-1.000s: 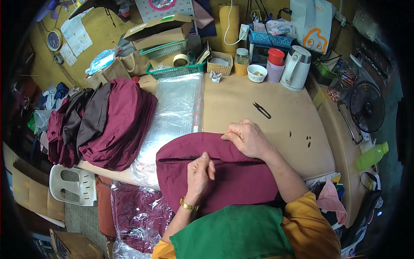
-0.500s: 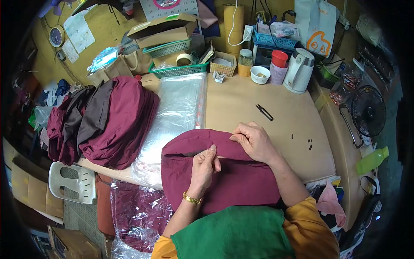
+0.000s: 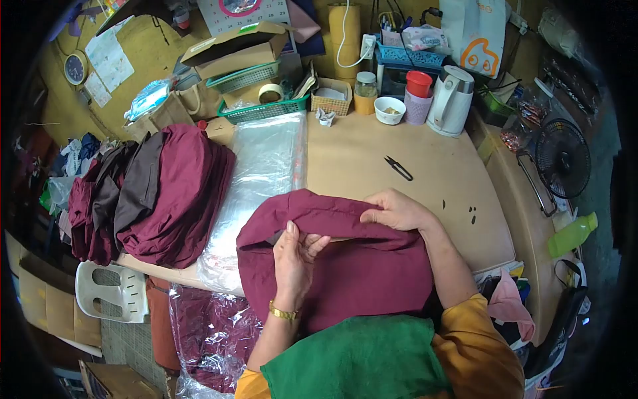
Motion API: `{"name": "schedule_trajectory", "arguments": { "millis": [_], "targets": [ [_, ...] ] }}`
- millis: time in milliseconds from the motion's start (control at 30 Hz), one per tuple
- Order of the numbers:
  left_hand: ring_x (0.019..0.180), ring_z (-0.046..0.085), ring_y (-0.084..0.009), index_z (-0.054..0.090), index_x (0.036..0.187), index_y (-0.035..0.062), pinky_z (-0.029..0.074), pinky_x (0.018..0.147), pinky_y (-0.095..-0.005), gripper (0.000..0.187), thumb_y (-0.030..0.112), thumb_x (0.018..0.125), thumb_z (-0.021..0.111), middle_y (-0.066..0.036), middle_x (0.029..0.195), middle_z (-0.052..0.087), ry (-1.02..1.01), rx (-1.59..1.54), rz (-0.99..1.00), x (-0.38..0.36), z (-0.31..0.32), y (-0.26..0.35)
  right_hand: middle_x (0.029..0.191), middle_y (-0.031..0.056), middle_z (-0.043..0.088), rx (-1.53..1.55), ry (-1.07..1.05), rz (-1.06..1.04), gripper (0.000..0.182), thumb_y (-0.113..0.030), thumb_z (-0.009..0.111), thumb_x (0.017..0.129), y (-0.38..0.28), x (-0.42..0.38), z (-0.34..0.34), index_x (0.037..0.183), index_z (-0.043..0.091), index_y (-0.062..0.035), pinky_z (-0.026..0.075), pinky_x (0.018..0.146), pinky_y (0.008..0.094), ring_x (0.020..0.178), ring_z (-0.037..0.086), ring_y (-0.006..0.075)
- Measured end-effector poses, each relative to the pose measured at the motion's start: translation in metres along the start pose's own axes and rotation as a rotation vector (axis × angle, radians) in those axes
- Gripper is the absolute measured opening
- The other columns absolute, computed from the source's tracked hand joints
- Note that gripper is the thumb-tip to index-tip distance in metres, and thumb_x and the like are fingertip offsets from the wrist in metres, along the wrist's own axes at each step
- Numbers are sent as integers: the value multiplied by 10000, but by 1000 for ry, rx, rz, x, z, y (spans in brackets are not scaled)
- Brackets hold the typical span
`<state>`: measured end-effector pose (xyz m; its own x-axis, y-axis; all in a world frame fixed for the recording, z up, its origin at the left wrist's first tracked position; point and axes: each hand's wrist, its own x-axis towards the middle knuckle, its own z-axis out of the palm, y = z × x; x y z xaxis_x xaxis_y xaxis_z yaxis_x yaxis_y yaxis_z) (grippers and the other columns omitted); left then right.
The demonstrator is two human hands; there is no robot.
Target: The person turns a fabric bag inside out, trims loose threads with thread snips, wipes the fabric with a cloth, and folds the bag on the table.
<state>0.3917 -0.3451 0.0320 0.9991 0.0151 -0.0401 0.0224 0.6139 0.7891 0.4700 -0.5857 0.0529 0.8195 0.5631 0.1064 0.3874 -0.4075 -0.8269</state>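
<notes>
A maroon cloth piece lies across the near edge of the table and over my lap, with a long slit-like opening below its upper band. At the left part of that opening, my left hand has its thumb against the band and its fingers curled at the cloth's edge. My right hand pinches the band farther right, thumb on the near side. Dark lining shows inside the opening at the left. Beyond my right hand, black thread snips rest on the table.
Stacked maroon and dark cloth pieces sit at the left, beside clear plastic bags. Along the back stand a green basket, a jar, a white bowl and a kettle. A fan is at the right.
The band has been spread wider and its opening gapes more. My right hand has turned flatter, and my left hand has moved slightly left. The whole view has shifted a little.
</notes>
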Motion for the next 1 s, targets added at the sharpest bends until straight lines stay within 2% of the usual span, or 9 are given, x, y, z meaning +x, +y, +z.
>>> {"name": "schedule_trajectory", "arguments": {
  "millis": [100,167,300,367,467,733,800,900,1000],
  "targets": [
    [1100,656,-295,505,1267,-57,557,948,-402,434,322,1058,471,-146,1179,634,-188,-26,46,30,11,4,880,93,700,213,149,32,257,-163,662,936,20,16,-6,1112,642,23,505,835,315,849,648,186],
    [1231,587,-300,474,1344,-44,527,987,-369,429,277,1060,480,-159,1353,547,-237,464,9,43,19,32,916,134,698,-456,818,-202,309,-218,680,922,19,23,-16,1128,648,10,510,849,364,907,672,300],
    [1255,558,-385,385,1485,37,448,1064,-413,562,336,1030,527,-194,1422,521,-588,1289,-68,2,16,51,976,131,663,-327,483,138,267,-122,641,930,4,-18,-30,1160,610,7,503,862,349,941,656,217],
    [1382,406,-432,347,1520,79,317,1137,-543,673,470,998,516,-237,1500,414,-802,1395,-90,-29,8,16,1072,170,632,-76,-218,282,241,-128,646,919,6,-34,-19,1123,608,-6,508,855,391,977,647,302],
    [1491,162,-438,247,1573,146,153,1159,-648,791,575,959,502,-186,1616,227,-767,1899,143,-45,-9,-40,1145,183,620,-487,438,-12,266,-144,656,909,57,-27,-6,1133,607,-11,497,890,424,1052,613,369],
    [1519,78,-383,320,1554,191,17,1160,-680,833,723,917,398,-118,1643,184,-886,1809,334,46,-9,-71,1340,126,608,-1139,365,-101,489,-391,670,905,58,-68,44,1267,620,-67,463,1021,385,1215,593,281],
    [1523,54,-377,346,1544,209,-12,1167,-670,852,756,893,405,-105,1649,169,-996,1778,267,56,-3,-71,1244,130,664,-498,137,96,426,-384,629,939,61,-76,1,1226,650,-70,479,996,394,1181,619,270],
    [1526,38,-368,351,1542,221,-24,1172,-660,860,766,882,420,-99,1653,154,-1074,1770,272,57,3,-67,1267,121,651,31,551,346,365,-302,555,983,85,-73,-39,1236,641,-53,460,1004,384,1209,595,294],
    [1527,36,-365,364,1537,206,-28,1176,-650,873,768,873,436,-107,1652,156,-1171,1718,280,62,14,-74,1399,146,552,-643,598,180,433,-296,520,999,151,-48,-58,1348,546,-40,396,1065,376,1307,510,307]
  ]
}}
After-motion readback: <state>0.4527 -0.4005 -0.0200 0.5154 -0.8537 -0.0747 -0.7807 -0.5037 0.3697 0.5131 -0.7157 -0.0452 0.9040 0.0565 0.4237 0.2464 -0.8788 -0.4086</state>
